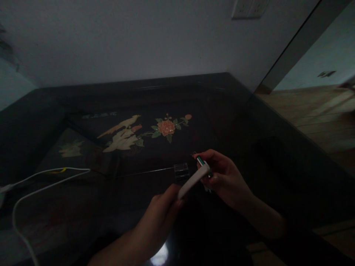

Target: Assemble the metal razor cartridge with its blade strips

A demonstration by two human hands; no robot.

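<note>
Both your hands share one white strip over the dark desk.
Your left hand (163, 210) is closed on the white strip's (193, 181) lower end; it runs toward 2 o'clock into your right hand (222, 177), whose fingers pinch a small green-and-white piece (202, 162) at its tip.

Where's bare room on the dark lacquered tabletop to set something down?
Bare: the right side of the dark lacquered tabletop, between the right hand and the edge by the wooden floor; also the back strip behind the inlaid orange flower. Crowded: the left front, where the white cable loops, and the centre, around the small clear box and both hands.
</note>
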